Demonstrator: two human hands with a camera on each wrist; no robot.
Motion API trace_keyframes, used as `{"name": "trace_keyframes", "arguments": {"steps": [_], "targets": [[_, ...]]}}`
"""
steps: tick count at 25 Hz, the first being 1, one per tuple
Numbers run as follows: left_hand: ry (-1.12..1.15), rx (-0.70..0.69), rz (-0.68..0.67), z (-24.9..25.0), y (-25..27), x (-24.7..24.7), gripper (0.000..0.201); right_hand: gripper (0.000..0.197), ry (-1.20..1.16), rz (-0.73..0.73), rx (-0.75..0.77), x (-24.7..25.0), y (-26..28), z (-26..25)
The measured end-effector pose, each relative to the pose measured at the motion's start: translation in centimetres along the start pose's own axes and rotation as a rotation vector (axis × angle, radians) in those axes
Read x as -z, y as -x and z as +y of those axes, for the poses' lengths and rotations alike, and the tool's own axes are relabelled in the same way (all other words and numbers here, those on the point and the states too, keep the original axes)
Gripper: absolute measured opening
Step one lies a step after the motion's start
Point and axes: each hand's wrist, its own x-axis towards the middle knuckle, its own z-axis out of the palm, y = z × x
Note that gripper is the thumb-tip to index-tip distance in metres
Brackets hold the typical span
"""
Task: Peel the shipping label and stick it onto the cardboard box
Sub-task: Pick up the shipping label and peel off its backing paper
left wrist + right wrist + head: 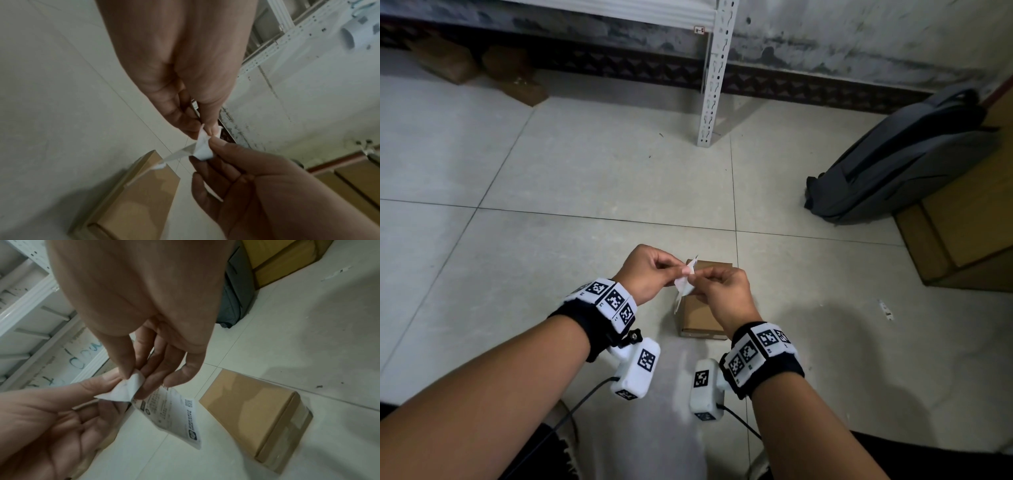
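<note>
Hands [647,270] pinching shipping label [170,413]

Matt cardboard box [702,313], printed paper label [172,415], smooth tiled floor [585,164]

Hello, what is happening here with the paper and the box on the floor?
A person is peeling a shipping label apart. The left hand and the right hand each pinch a corner of it, held in the air above a small cardboard box. One white corner is already folded away from the printed sheet. The box lies closed on the tiled floor, and nothing is stuck on it yet. A grey backpack lies off to the right.
</note>
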Motion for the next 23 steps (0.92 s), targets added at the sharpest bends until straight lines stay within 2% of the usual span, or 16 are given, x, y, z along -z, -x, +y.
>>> {"name": "trace_keyframes", "arguments": {"steps": [6, 11, 14, 15, 17, 19, 21, 23], "targets": [[0.065, 0.055, 0.092, 0.2, -0.4, 0.6, 0.014, 0.016, -0.086, 0.039, 0.001, -0.4, -0.2, -1.0], [0.013, 0.050, 0.145, -0.3, -0.5, 0.4, 0.007, 0.020, -0.034, 0.093, 0.021, -0.9, 0.0, -0.9], [-0.081, -0.001, 0.195, -0.6, -0.7, 0.0, 0.007, 0.011, 0.113, 0.139, 0.060, -0.9, -0.2, -0.7], [-0.162, -0.039, 0.176, -0.6, -0.7, 0.0, 0.008, 0.004, 0.198, 0.145, 0.080, -1.0, -0.2, -0.6], [-0.274, -0.102, 0.111, -0.4, -0.4, -0.1, 0.010, 0.020, 0.276, 0.116, 0.112, -1.0, 0.0, -0.3], [-0.307, -0.129, 0.063, -0.4, -0.3, 0.0, 0.010, 0.029, 0.215, 0.047, 0.086, -1.0, 0.0, -0.1], [-0.326, -0.131, 0.041, -0.6, -0.3, 0.0, 0.010, 0.025, 0.148, -0.023, 0.089, -0.9, 0.2, 0.1], [-0.289, -0.129, -0.012, -0.8, -0.3, 0.1, 0.009, 0.037, 0.086, -0.032, 0.082, -0.7, 0.1, 0.2]]}}
